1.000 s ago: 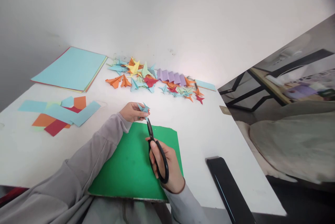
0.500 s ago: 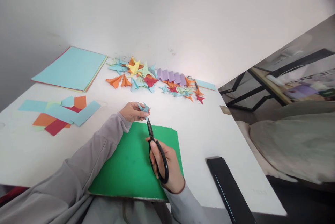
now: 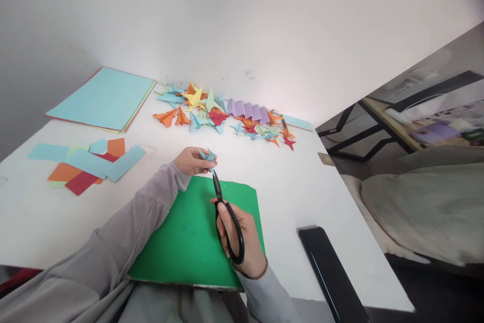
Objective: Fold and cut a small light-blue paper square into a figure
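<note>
Between the thumb and fingers of my left hand (image 3: 191, 161) is a small light-blue folded paper piece (image 3: 207, 154) with pointed tips. My right hand (image 3: 244, 235) grips a pair of black-handled scissors (image 3: 218, 189), thumb and fingers in the loops. The scissors point away from me, and their tip meets the lower edge of the blue paper. Whether the blades are parted is too small to tell. Under both hands lies a green board (image 3: 185, 242) at the table's front edge.
Folded paper shapes (image 3: 194, 97) in many colours lie along the wall, beside a pleated purple strip (image 3: 247, 111). Loose paper pieces (image 3: 86, 164) and a stack of coloured sheets (image 3: 106, 99) sit at left. A long black object (image 3: 328, 267) rests at the right on the white table (image 3: 287, 202).
</note>
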Tool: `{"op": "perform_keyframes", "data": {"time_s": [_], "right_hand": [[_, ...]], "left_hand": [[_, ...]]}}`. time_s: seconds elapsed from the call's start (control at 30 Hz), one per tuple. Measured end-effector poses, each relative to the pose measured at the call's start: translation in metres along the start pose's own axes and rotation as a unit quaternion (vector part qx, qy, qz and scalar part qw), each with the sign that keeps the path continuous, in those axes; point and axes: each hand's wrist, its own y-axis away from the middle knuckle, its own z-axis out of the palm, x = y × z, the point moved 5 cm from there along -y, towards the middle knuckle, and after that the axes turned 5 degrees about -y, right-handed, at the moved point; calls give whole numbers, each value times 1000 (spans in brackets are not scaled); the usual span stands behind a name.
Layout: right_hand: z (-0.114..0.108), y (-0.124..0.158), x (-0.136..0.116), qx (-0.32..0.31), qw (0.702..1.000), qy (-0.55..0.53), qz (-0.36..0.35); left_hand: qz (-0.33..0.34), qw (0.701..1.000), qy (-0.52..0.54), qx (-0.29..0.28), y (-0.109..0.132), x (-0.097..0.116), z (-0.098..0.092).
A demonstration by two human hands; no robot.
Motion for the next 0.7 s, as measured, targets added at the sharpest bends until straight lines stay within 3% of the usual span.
{"op": "perform_keyframes", "data": {"time_s": [0.23, 0.33, 0.47, 0.53, 0.63, 0.7], "right_hand": [[-2, 8, -1, 10, 998, -35, 51], [-15, 1, -2, 51, 999, 5, 5], [-36, -15, -8, 125, 978, 145, -82], [-42, -22, -12, 145, 953, 240, -114], [-45, -28, -18, 174, 881, 415, -148], [-42, -33, -20, 161, 830, 512, -150]], "left_hand": [[32, 993, 64, 96, 0, 6, -9], [43, 990, 68, 117, 1, 8, -10], [43, 990, 53, 121, -1, 6, -10], [46, 990, 50, 122, -3, 4, -11], [60, 988, 66, 125, -5, 2, -14], [62, 991, 67, 100, -6, 2, -13]]}}
